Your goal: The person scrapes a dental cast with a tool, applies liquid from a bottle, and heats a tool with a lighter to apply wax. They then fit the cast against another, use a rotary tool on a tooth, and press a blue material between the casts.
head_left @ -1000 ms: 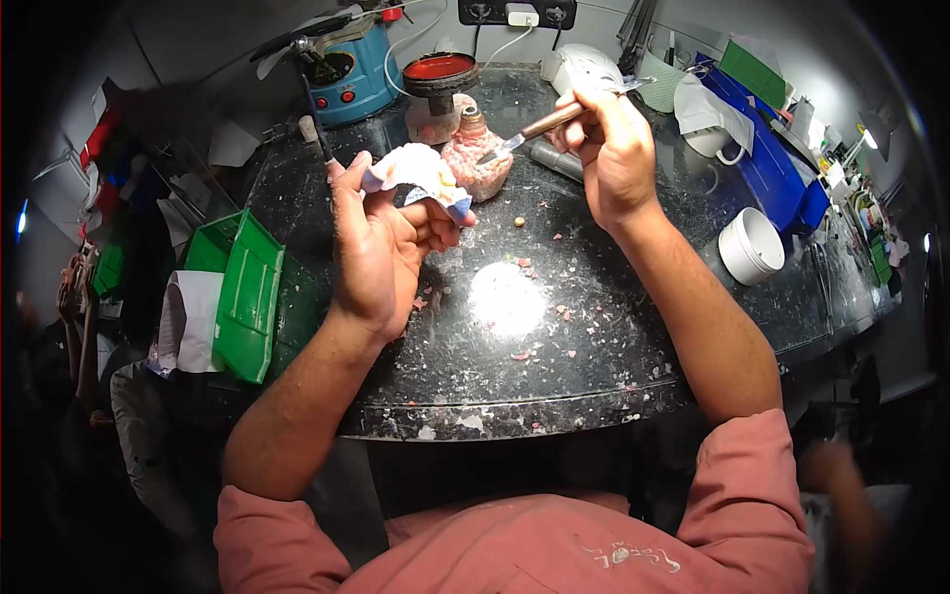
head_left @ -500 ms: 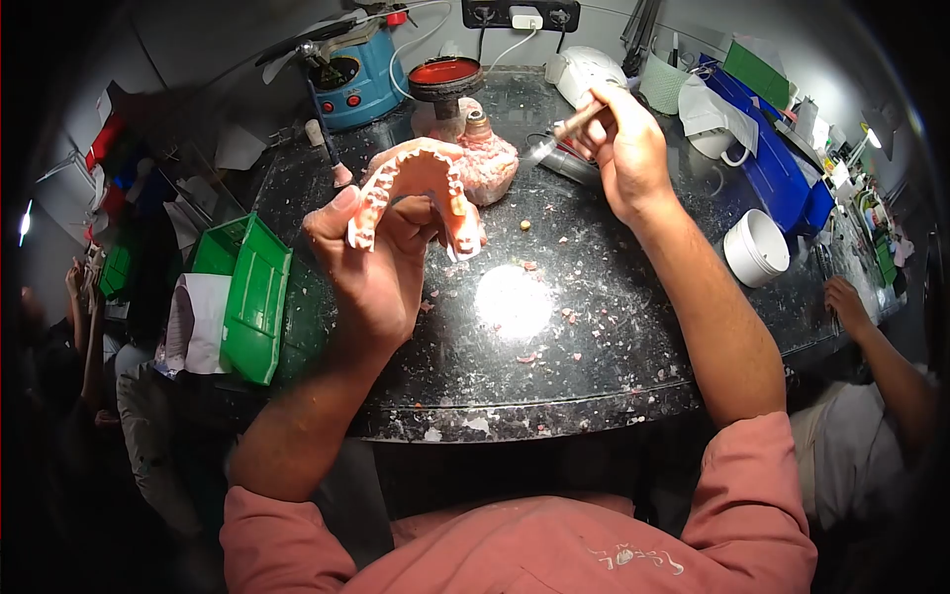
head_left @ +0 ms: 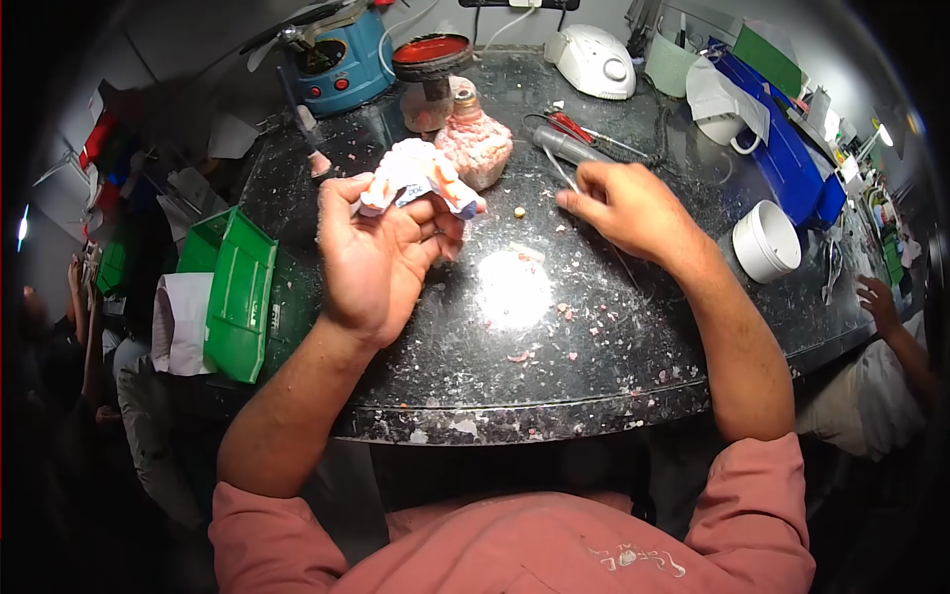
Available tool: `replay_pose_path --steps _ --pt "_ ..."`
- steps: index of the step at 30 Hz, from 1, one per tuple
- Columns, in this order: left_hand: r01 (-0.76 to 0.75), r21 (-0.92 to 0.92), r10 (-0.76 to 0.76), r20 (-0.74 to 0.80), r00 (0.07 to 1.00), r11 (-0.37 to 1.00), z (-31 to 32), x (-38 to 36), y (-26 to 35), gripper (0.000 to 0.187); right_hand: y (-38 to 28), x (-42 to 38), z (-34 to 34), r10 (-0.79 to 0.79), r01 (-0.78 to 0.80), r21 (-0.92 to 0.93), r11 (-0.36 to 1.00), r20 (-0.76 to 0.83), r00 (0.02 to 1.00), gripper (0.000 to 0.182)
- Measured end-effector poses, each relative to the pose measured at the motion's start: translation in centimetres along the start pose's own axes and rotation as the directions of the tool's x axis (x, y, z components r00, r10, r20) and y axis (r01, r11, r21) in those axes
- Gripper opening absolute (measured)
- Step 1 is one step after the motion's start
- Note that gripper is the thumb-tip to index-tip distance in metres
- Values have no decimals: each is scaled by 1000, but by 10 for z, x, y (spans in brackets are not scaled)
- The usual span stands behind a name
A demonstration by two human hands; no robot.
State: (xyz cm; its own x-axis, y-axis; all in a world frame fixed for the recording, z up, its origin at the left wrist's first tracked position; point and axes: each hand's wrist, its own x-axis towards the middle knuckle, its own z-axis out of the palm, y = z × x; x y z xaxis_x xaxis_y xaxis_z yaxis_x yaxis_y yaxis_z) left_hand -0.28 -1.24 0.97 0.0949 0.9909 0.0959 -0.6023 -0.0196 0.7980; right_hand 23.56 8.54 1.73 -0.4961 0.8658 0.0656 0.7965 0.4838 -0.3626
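My left hand (head_left: 381,247) is raised over the black worktop (head_left: 554,366) and grips a pink and white denture model (head_left: 416,176) between thumb and fingers. My right hand (head_left: 623,206) rests low on the worktop to the right of it. Its fingers are pinched on a thin metal tool (head_left: 564,176) whose tip points toward a grey handpiece (head_left: 569,148). A wax-coated pink burner (head_left: 475,148) stands just behind the denture model.
A blue machine (head_left: 336,59), a red dish on a stand (head_left: 430,54) and a white device (head_left: 594,59) line the back. Green bins (head_left: 237,292) sit left, a white cup (head_left: 767,243) and blue bin (head_left: 782,129) right. Another person's hand (head_left: 876,294) shows at far right.
My right hand dropped from near the burner to the worktop; the wooden-handled knife no longer shows. My left hand turned the denture model, so its teeth arch faces away.
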Motion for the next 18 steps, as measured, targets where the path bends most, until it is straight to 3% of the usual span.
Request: replay_pose_path --steps 1,2,3,4,5,6,7,10,12,13,17,18 --pt "-1 -17 0 -50 999 1000 1 0 0 60 4 2 1 -41 45 46 998 -91 995 38" --pt "23 15 -24 10 1000 1000 -4 0 0 62 8 4 3 -10 61 221 973 -226 974 36" --pt "25 28 -25 -5 1000 999 1 -1 1 64 12 6 -2 0 52 223 973 -230 973 36" --pt "28 25 -28 -14 1000 999 4 -2 1 65 15 8 -9 15 168 529 832 -325 946 29" --pt "23 19 -23 -26 999 1000 6 -3 1 65 16 12 -16 54 301 750 589 -408 911 23" --pt "11 15 -10 -22 1000 1000 7 -3 0 65 15 17 -21 71 405 788 463 -489 870 21" --pt "8 35 -7 -27 1000 999 8 -4 0 66 17 23 -27 74 438 807 396 -504 861 23" --pt "3 52 0 -59 998 999 10 -5 0 67 6 47 -41 59 493 776 393 -557 829 23" --pt "-3 64 8 -89 996 998 11 -5 1 68 -8 69 -46 -15 596 689 412 -649 760 24" --pt "-12 80 14 -31 999 997 6 -5 0 67 -14 80 -44 -54 660 640 393 -701 711 23" --pt "-37 96 43 -63 997 995 8 -5 -1 67 -37 94 -38 -105 592 560 579 -669 735 22" --pt "-37 92 41 -42 998 995 5 -4 0 65 -41 95 -36 -111 599 566 566 -668 736 22"
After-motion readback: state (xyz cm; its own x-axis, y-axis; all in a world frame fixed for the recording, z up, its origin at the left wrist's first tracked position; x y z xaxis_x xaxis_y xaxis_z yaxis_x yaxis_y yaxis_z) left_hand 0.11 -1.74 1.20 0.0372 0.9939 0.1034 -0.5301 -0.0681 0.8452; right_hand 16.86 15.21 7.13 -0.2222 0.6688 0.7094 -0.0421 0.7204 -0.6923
